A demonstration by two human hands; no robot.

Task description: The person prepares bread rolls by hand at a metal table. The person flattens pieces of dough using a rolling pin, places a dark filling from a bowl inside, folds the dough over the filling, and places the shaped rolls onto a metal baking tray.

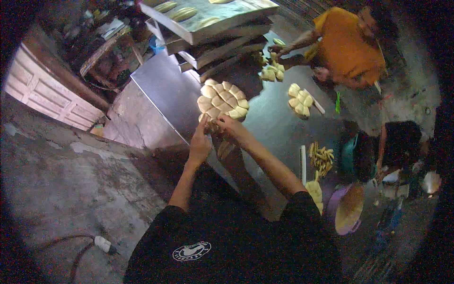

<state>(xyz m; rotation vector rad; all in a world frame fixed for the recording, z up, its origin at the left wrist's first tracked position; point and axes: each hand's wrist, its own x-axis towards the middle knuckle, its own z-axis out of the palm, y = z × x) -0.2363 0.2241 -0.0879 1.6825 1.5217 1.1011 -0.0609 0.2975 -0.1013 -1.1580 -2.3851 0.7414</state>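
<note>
A round slab of pale dough, scored into several pieces, lies on the metal table in front of me. At its near edge my left hand has its fingers closed on the dough, with the thumb side against a near piece. My right hand is right beside it, fingers curled and pinched on the same near edge. My fingers partly hide the piece between them. Both forearms reach forward from black sleeves.
Stacked metal trays with shaped dough stand at the far side. Across the table a person in an orange shirt handles dough pieces. Another divided dough, a pile of small dough sticks and a purple basin are to the right.
</note>
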